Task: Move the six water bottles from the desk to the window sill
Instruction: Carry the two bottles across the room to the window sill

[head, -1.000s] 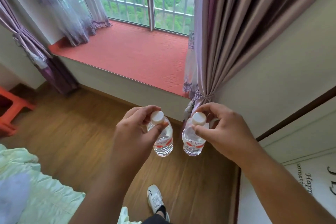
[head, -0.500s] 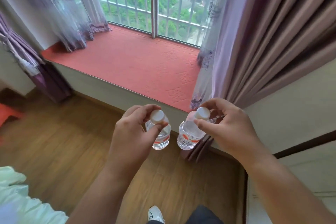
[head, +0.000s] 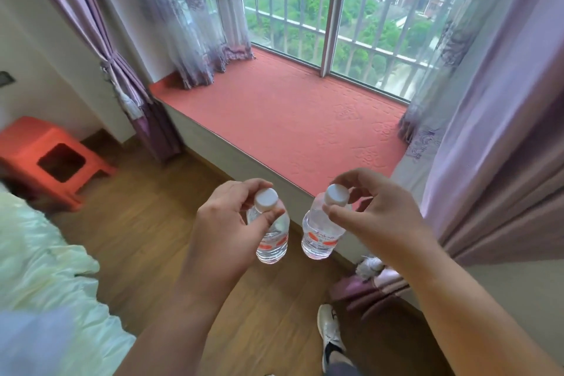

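The person is standing in front of the window sill (head: 293, 119), both forearms reaching forward from the bottom of the view at about the same height. The left hand (head: 232, 223) is hanging palm-down, its fingers (head: 244, 189) pinching the white cap and neck of the left bottle (head: 273, 238), which is dangling upright over the wooden floor (head: 146, 223). The right hand (head: 375, 210) is doing likewise, thumb and fingertips closing on the cap of the right bottle (head: 320, 235), which is tilting slightly with its base toward the other bottle. The two bottles are hanging close beside each other without touching, just short of the sill's front edge. The red-covered sill is lying ahead, between purple curtains (head: 494, 131). An orange stool (head: 55, 159) is standing at the left, and a shoe (head: 331, 330) is showing below.
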{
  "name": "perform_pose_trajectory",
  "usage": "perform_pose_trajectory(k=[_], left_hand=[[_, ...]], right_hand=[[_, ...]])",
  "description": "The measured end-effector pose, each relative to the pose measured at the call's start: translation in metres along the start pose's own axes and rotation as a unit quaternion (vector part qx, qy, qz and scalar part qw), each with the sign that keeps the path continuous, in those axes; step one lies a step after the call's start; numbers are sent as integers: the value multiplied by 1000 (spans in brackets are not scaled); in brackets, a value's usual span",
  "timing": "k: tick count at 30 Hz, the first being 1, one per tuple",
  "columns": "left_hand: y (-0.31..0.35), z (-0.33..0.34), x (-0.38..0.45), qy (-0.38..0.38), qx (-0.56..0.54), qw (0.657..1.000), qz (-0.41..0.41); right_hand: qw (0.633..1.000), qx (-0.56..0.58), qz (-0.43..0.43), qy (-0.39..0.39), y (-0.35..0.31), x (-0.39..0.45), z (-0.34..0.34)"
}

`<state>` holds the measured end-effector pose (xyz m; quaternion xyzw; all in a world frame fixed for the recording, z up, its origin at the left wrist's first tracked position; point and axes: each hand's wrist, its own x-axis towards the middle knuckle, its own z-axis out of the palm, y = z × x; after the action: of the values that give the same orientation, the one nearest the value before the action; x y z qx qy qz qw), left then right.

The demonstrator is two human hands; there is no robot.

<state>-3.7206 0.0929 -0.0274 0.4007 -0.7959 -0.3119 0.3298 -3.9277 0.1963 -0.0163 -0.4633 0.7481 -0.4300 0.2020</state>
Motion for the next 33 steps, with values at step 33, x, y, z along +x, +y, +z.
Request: perform_pose_trajectory(k=[33], left_hand=[[-62, -11, 96, 192, 96, 964, -159]], right_hand=[[965, -9, -117, -235, -29, 205, 97]])
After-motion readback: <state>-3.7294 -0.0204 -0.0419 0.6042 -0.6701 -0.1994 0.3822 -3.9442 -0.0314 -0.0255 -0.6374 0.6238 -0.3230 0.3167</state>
